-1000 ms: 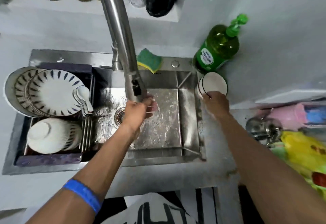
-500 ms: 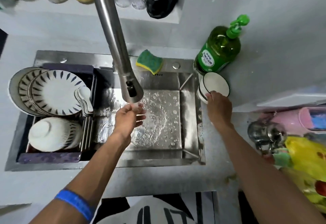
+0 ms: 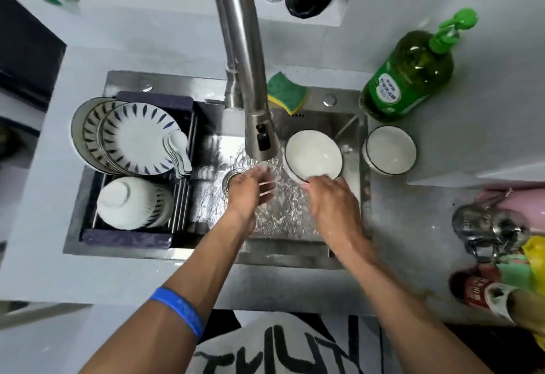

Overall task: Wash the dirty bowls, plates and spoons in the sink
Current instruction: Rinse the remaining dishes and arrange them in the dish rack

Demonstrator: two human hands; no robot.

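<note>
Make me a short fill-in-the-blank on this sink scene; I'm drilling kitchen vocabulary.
1. The right hand holds a white ____ over the sink.
2. Water from the faucet runs over the ____ hand.
3. The sponge is yellow and ____.
4. The soap bottle has a green ____.

Missing words: bowl; left; green; pump

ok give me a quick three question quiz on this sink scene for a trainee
1. True or false: the right hand grips a bowl over the sink.
2. Where is the sponge? A) in the drying rack B) on the sink's back ledge beside the tap C) on the floor
3. Fill in: the left hand is held open under the running ____.

Key: 1 true; 2 B; 3 water
</note>
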